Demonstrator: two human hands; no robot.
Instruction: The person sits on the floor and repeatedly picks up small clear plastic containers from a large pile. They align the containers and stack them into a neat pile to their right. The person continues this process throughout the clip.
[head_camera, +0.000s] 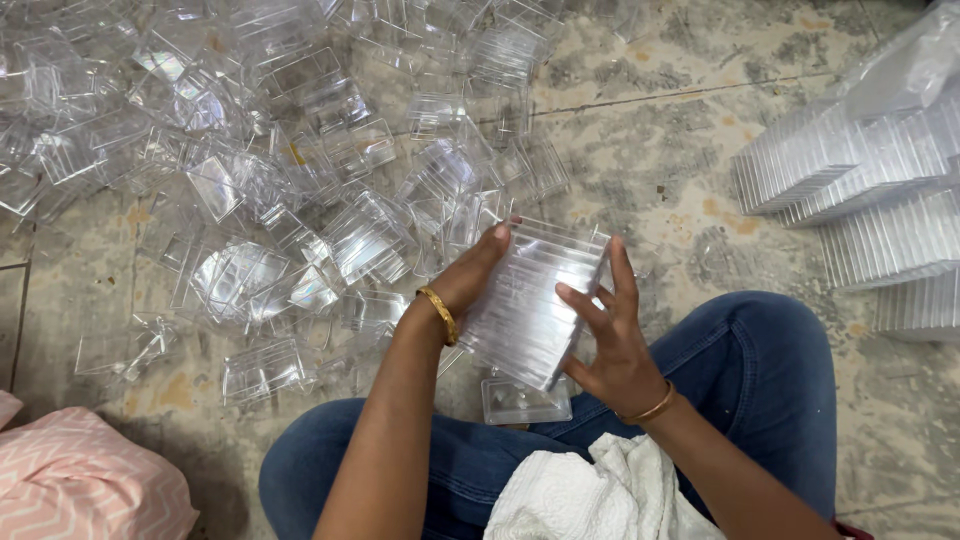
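Hidden: our left hand (470, 280) has most of its fingers behind the stack of clear plastic boxes (530, 300); we cannot count the pieces, since the walls blur into each other.
Cut off: the neat rows of stacked boxes (850, 170), well beyond our right fingertips, run off the frame edge.
Stack: transparent, ribbed with thin edges, tilted, pressed between both palms above our lap.
Left fingers: wrapped on the stack's far side, gripping it.
Right fingers: our right hand (610, 340) spreads over the near face, gripping too.
Below the fingers: one single clear box (525, 402) on the floor.
Past the left fingers: a loose heap of boxes (280, 170).
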